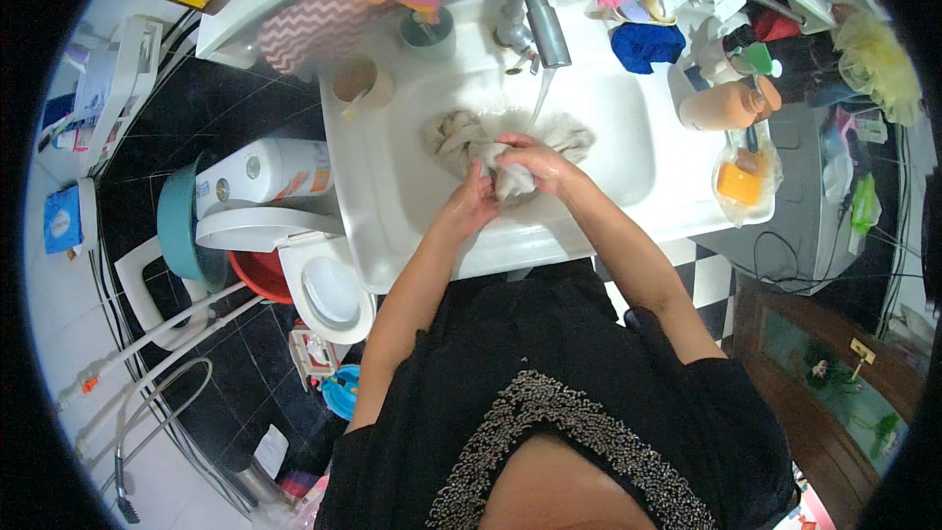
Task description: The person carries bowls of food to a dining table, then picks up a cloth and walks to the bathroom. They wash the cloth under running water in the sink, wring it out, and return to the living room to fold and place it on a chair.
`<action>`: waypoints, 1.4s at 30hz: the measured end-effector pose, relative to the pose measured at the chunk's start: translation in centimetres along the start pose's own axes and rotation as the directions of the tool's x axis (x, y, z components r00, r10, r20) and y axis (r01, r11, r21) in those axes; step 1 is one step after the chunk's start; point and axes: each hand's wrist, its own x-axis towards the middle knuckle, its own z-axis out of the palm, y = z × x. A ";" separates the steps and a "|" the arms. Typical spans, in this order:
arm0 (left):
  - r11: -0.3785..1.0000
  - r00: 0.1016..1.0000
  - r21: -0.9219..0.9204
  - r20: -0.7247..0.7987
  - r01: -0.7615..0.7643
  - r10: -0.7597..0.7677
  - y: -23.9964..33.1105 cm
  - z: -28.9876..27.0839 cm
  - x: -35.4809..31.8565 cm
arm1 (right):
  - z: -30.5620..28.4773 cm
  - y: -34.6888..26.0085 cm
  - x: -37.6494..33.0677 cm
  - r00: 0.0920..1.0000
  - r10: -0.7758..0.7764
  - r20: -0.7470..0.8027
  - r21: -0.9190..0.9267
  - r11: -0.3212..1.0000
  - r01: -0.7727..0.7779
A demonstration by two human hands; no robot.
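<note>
Two cups on the left ledge of a white sink (633,152): a beige cup (353,79) and, farther back, a grey-green cup (432,41). Next, down in the basin, a pale greyish cloth (515,181), bunched, with folds spreading to both sides; left hand (473,200) curled in a grip on its near part, right hand (537,160) just beside, closed over the middle. Just behind, a thin stream of water (542,100) under a grey faucet (546,27). Farther right, a crumpled dark-blue cloth (646,47), a peach-coloured pump bottle (719,109) and a bagged orange block (741,183).
</note>
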 end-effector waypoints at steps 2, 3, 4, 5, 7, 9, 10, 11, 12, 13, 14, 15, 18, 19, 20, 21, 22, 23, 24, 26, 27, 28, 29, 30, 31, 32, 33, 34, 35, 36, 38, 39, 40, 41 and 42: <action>0.960 0.953 -0.126 0.145 -0.248 0.265 1.5 4.9 -2.0 | 1.1 -2.8 -3.5 1.000 -0.004 0.005 0.236 0.972 0.002; 0.924 0.912 -0.091 0.149 -0.372 0.382 2.3 5.7 -2.5 | 0.8 -3.4 -4.5 1.000 -0.015 0.000 0.277 0.961 0.015; 0.869 0.856 -0.058 0.157 -0.491 0.493 3.0 6.3 -3.1 | 0.5 -3.7 -5.3 1.000 -0.026 -0.005 0.318 0.948 0.026; 0.799 0.785 -0.029 0.167 -0.601 0.597 3.7 6.8 -3.8 | -0.2 -3.5 -5.4 0.997 -0.021 0.076 0.461 0.887 -0.017; 0.771 0.762 0.061 0.215 -0.634 0.610 5.6 8.2 -5.4 | -1.4 -3.2 -6.0 0.973 -0.055 0.226 0.698 0.706 -0.122; 0.743 0.735 0.077 0.242 -0.665 0.633 6.3 9.2 -5.8 | -0.5 -3.8 -7.2 0.983 -0.015 0.185 0.659 0.744 -0.113; 0.733 0.720 0.051 0.245 -0.679 0.650 6.3 9.5 -5.5 | 0.2 -4.5 -7.7 0.985 -0.016 0.172 0.666 0.738 -0.105; 0.722 0.704 0.025 0.248 -0.692 0.666 6.2 9.9 -5.3 | 0.9 -5.2 -8.0 0.987 -0.017 0.159 0.673 0.733 -0.096; 0.795 0.764 -0.019 0.260 -0.607 0.590 5.9 10.2 -5.2 | 1.5 -5.9 -8.4 0.990 -0.013 0.138 0.611 0.788 -0.075; 0.856 0.817 -0.058 0.275 -0.513 0.508 5.6 10.4 -5.0 | 1.7 -6.8 -8.9 0.995 -0.041 0.093 0.526 0.850 -0.014; 0.906 0.858 -0.096 0.292 -0.412 0.422 5.5 10.4 -4.8 | 1.9 -7.8 -9.2 0.996 -0.074 0.052 0.432 0.901 0.044; 0.896 0.858 -0.050 0.269 -0.441 0.437 5.5 10.0 -4.6 | 1.7 -8.6 -9.5 0.993 -0.114 0.007 0.334 0.937 0.105; 0.756 0.769 0.146 0.152 -0.639 0.621 6.3 6.6 -4.7 | -1.3 -8.4 -9.7 0.934 -0.234 -0.272 0.125 0.953 0.275; 0.723 0.741 0.175 0.075 -0.668 0.667 7.0 6.6 -6.3 | -2.8 -8.3 -10.3 0.884 -0.267 -0.384 0.093 0.941 0.325; 0.693 0.709 0.208 0.005 -0.690 0.705 8.0 7.3 -8.6 | -5.4 -8.0 -11.0 0.859 -0.308 -0.409 0.105 0.919 0.380; 0.686 0.692 0.145 -0.008 -0.713 0.722 8.9 7.4 -10.5 | -7.3 -7.9 -11.6 0.838 -0.349 -0.420 0.115 0.895 0.430; 0.675 0.675 0.083 -0.024 -0.733 0.737 9.6 7.7 -12.0 | -7.5 -8.5 -12.7 0.803 -0.370 -0.468 0.096 0.882 0.462; 0.638 0.644 0.143 -0.004 -0.757 0.765 9.7 8.2 -13.2 | -8.6 -8.6 -13.1 0.786 -0.391 -0.480 -0.002 0.896 0.444; 0.599 0.615 0.203 0.020 -0.775 0.789 9.8 8.8 -14.1 | -8.9 -8.8 -13.0 0.693 -0.521 -0.499 -0.205 0.848 0.489; 0.456 0.500 0.343 0.048 -0.821 0.865 9.7 9.5 -16.0 | -8.4 -10.0 -13.2 0.552 -0.709 -0.438 -0.667 0.668 0.329; 0.351 0.412 0.426 0.058 -0.834 0.909 9.1 10.0 -17.0 | -7.4 -11.7 -14.0 0.530 -0.765 -0.366 -0.858 0.498 0.126; 0.241 0.324 0.501 0.085 -0.831 0.942 8.7 10.4 -17.7 | -7.0 -12.9 -14.4 0.523 -0.806 -0.278 -0.958 0.271 -0.092; 0.106 0.222 0.569 0.138 -0.815 0.965 8.7 11.1 -17.8 | -7.5 -13.4 -14.1 0.559 -0.744 -0.366 -0.877 0.477 0.061; -0.043 0.105 0.618 0.200 -0.785 0.974 8.5 11.6 -18.0 | -8.3 -13.3 -13.3 0.579 -0.729 -0.366 -0.786 0.575 0.226; -0.190 -0.009 0.652 0.270 -0.734 0.963 8.3 11.8 -18.1 | -8.9 -13.1 -12.7 0.597 -0.715 -0.363 -0.659 0.650 0.379; -0.237 -0.026 0.694 0.300 -0.680 0.954 8.3 11.6 -18.3 | -9.2 -12.6 -12.7 0.600 -0.704 -0.380 -0.634 0.671 0.385; -0.279 -0.039 0.735 0.325 -0.618 0.945 8.2 11.1 -18.5 | -8.0 -13.1 -13.2 0.611 -0.687 -0.393 -0.605 0.693 0.391; -0.320 -0.052 0.770 0.351 -0.552 0.935 8.1 10.7 -18.6 | -7.0 -13.7 -13.5 0.620 -0.672 -0.404 -0.578 0.713 0.397; -0.383 -0.097 0.773 0.390 -0.507 0.916 8.2 10.6 -18.1 | -6.4 -14.1 -13.7 0.545 -0.728 -0.417 -0.749 0.615 0.249; -0.444 -0.144 0.771 0.429 -0.457 0.892 8.2 10.4 -17.3 | -5.9 -14.6 -13.8 0.470 -0.787 -0.399 -0.871 0.486 0.076; -0.484 -0.105 0.793 0.482 -0.370 0.870 8.1 9.6 -15.2 | -6.8 -14.4 -12.6 0.424 -0.829 -0.365 -0.931 0.340 -0.135; -0.468 -0.024 0.818 0.489 -0.333 0.872 8.1 8.9 -13.8 | -8.0 -13.7 -11.4 0.476 -0.784 -0.398 -0.917 0.344 -0.200; -0.452 0.059 0.844 0.487 -0.288 0.872 7.9 8.1 -12.5 | -9.2 -12.6 -9.8 0.527 -0.733 -0.429 -0.903 0.341 -0.261; -0.410 0.208 0.892 0.444 -0.189 0.871 7.8 7.7 -10.9 | -10.4 -11.1 -8.4 0.570 -0.676 -0.467 -0.884 0.334 -0.328; -0.376 0.345 0.924 0.378 -0.074 0.859 7.9 7.3 -9.3 | -11.3 -9.2 -6.9 0.581 -0.702 -0.411 -0.904 0.232 -0.359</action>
